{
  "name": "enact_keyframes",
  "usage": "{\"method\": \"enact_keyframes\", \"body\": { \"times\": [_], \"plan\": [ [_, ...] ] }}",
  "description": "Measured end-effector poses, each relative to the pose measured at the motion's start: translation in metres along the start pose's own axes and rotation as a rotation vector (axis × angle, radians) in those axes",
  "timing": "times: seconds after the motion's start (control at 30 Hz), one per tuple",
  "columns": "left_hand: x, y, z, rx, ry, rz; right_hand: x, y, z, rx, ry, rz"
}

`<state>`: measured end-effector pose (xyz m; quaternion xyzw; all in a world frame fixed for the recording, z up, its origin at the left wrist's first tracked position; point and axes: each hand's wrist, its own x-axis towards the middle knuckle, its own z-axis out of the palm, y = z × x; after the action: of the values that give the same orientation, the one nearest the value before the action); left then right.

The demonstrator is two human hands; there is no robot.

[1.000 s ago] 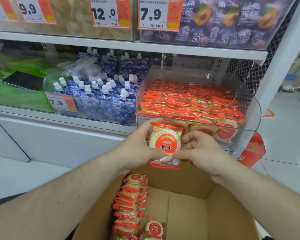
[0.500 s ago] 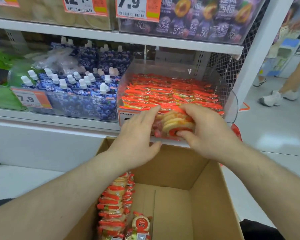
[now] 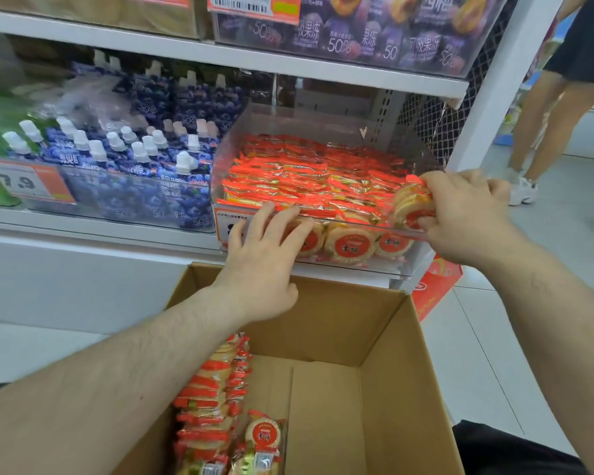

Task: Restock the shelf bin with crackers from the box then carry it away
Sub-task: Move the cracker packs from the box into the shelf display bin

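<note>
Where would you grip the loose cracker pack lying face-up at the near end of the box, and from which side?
Take the cracker pack by its round edges, reaching down through the open top of the cardboard box. Its flat printed face points upward and the bare box floor lies to its right, so fingers probably fit there; the packed row crowds its left.

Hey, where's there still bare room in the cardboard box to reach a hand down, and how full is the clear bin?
The cardboard box is bare across its right and middle floor, between its right wall and the cracker packs stacked along its left side. The clear bin is crowded: packs fill it side to side; only the right front corner, where the right hand holds packs, takes more.
</note>
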<state>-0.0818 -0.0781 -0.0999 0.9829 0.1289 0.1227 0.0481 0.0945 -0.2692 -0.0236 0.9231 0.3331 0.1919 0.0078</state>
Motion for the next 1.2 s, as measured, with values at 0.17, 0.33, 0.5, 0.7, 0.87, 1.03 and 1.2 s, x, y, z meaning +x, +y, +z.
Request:
{"method": "enact_keyframes", "body": {
  "times": [0.17, 0.33, 0.5, 0.7, 0.87, 1.03, 1.2],
  "plan": [
    [-0.001, -0.001, 0.001, -0.002, 0.002, 0.005, 0.005, -0.010, -0.004, -0.111, -0.197, -0.015],
    [-0.001, -0.002, 0.001, 0.005, -0.004, 0.009, -0.003, -0.025, 0.012, -0.055, -0.417, -0.035],
    [-0.001, -0.004, -0.001, -0.004, -0.015, 0.010, -0.012, -0.030, -0.002, -0.002, -0.152, 0.104],
    [-0.002, -0.006, -0.003, -0.038, 0.000, 0.035, -0.022, -0.041, 0.020, -0.042, -0.145, 0.063],
    [-0.005, -0.013, -0.011, -0.220, 0.357, -0.078, -0.026, -0.051, 0.020, -0.006, 0.140, 0.024],
    [0.008, -0.042, -0.020, -0.779, 0.510, -0.708, -0.034, -0.078, 0.019, 0.120, 0.047, 0.049],
    [0.013, -0.056, -0.016, -1.635, -0.086, -0.964, -0.027, -0.084, 0.038, 0.183, 0.085, 0.020]
  ]
}}
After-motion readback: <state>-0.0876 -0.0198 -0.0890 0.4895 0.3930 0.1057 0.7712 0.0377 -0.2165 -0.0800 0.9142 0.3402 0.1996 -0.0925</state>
